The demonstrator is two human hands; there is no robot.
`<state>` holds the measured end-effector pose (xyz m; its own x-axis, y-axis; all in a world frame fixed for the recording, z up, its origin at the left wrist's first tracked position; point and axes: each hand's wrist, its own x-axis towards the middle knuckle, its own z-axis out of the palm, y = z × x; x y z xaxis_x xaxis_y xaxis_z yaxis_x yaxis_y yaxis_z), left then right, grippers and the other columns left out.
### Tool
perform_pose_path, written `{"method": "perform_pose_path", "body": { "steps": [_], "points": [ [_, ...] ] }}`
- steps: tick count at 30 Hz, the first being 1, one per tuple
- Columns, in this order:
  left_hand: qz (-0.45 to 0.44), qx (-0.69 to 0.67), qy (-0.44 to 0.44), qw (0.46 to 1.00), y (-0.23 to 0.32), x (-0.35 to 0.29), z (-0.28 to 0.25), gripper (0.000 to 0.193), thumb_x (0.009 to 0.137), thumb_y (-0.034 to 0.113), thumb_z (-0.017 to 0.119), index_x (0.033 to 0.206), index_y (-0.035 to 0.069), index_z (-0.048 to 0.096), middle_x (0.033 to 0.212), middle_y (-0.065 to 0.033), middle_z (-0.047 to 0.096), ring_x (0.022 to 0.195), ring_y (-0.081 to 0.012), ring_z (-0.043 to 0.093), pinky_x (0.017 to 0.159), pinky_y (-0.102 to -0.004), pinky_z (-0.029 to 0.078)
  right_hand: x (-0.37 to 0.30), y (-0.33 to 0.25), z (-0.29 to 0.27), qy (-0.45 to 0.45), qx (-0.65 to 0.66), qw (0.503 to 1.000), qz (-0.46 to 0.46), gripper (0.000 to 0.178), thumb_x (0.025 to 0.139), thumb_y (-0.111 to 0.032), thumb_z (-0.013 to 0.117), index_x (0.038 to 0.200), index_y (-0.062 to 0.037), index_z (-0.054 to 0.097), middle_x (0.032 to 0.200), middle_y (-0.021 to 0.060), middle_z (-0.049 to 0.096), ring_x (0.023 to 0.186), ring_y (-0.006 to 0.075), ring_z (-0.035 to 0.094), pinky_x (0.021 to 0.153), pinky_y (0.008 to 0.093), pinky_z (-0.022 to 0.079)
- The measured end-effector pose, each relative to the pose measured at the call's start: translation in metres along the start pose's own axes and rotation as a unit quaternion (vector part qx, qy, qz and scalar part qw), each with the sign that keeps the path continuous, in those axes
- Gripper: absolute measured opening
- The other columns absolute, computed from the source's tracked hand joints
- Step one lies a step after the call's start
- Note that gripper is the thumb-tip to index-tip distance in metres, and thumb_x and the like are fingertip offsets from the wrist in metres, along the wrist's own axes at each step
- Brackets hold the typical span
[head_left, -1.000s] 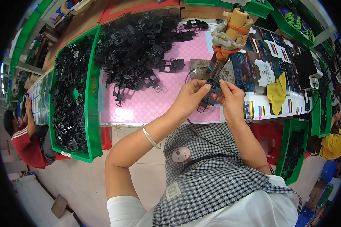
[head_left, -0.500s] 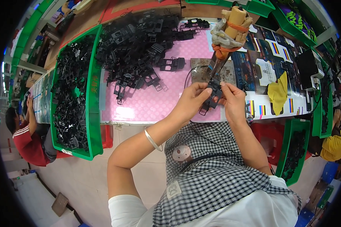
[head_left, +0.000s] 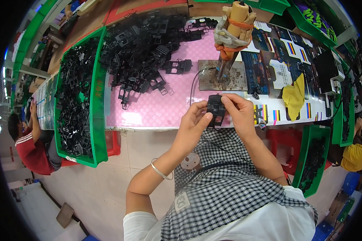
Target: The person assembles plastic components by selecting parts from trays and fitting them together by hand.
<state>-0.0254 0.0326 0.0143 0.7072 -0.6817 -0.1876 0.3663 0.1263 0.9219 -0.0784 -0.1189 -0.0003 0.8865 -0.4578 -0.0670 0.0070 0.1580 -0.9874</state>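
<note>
A black plastic part (head_left: 216,107) shaped like a small vehicle frame, with window-like openings, is held between both hands over the table's front edge. My left hand (head_left: 194,125) pinches its left side, thumb on the lower part. My right hand (head_left: 240,115) grips its upper right edge with thumb and fingers. Beyond the hands stands a metal post (head_left: 226,66) with a cloth-wrapped, banded top (head_left: 235,28), over a rusty metal plate (head_left: 207,80). A large pile of similar black parts (head_left: 138,52) lies on the pink mat (head_left: 149,112) to the left.
A green bin (head_left: 99,120) of black pieces stands at the left. On the right are a yellow cloth (head_left: 294,98), a black box (head_left: 326,70) and another green bin (head_left: 311,160). Red stools (head_left: 285,138) sit under the table. A person in a red shirt (head_left: 32,150) works at far left.
Both hands have drawn the black part back from the metal post toward me, slightly left, and turned it more upright. My left elbow has shifted right.
</note>
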Motion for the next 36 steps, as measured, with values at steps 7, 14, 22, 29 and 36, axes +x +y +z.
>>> {"method": "perform_pose_path", "body": {
  "steps": [7, 14, 22, 29, 36],
  "points": [
    [0.062, 0.042, 0.064, 0.995, -0.02, -0.018, 0.004, 0.034, 0.09, 0.009, 0.056, 0.119, -0.003, 0.044, 0.109, -0.0105, 0.056, 0.096, -0.0149, 0.057, 0.084, -0.0269, 0.046, -0.01, -0.014, -0.005, -0.068, -0.07, 0.994, -0.042, 0.03, 0.081, -0.01, 0.063, 0.108, 0.0, 0.058, 0.109, 0.0092, 0.054, 0.101, 0.017, 0.054, 0.079, 0.0276, 0.046],
    [0.075, 0.346, 0.072, 0.932, 0.001, -0.037, 0.012, 0.035, 0.081, -0.001, 0.061, 0.115, 0.002, 0.05, 0.104, -0.0158, 0.058, 0.082, -0.0201, 0.063, 0.072, -0.0289, 0.05, -0.021, -0.031, -0.007, -0.138, -0.27, 0.932, -0.2, 0.032, 0.069, -0.004, 0.067, 0.1, -0.0033, 0.059, 0.108, 0.0116, 0.055, 0.103, 0.0244, 0.055, 0.087, 0.033, 0.044],
    [0.181, 0.474, 0.022, 0.861, 0.005, -0.042, 0.017, 0.039, 0.076, -0.002, 0.064, 0.113, 0.004, 0.051, 0.105, -0.0157, 0.057, 0.082, -0.0268, 0.062, 0.072, -0.0314, 0.051, -0.028, -0.043, -0.022, -0.209, -0.227, 0.95, -0.039, 0.018, 0.074, -0.005, 0.066, 0.088, 0.0013, 0.058, 0.091, 0.0077, 0.061, 0.088, 0.0144, 0.058, 0.081, 0.0275, 0.045],
    [-0.032, 0.196, 0.042, 0.979, -0.012, -0.033, 0.014, 0.033, 0.086, 0.004, 0.06, 0.118, 0.0, 0.05, 0.11, -0.013, 0.058, 0.096, -0.0156, 0.059, 0.078, -0.0286, 0.049, -0.021, -0.018, -0.03, 0.018, -0.008, 0.995, -0.095, 0.012, 0.088, -0.007, 0.052, 0.096, 0.0001, 0.058, 0.104, 0.0076, 0.059, 0.091, 0.0148, 0.056, 0.085, 0.0278, 0.043],
    [0.007, 0.022, 0.068, 0.997, -0.022, -0.012, 0.017, 0.037, 0.091, 0.01, 0.056, 0.122, -0.006, 0.045, 0.112, -0.0098, 0.056, 0.101, -0.0145, 0.055, 0.088, -0.0261, 0.044, -0.036, 0.0, -0.033, -0.032, -0.033, 0.999, -0.014, 0.029, 0.092, -0.009, 0.049, 0.119, -0.0007, 0.047, 0.104, 0.0079, 0.058, 0.088, 0.0121, 0.056, 0.081, 0.0257, 0.043]
  ]
}}
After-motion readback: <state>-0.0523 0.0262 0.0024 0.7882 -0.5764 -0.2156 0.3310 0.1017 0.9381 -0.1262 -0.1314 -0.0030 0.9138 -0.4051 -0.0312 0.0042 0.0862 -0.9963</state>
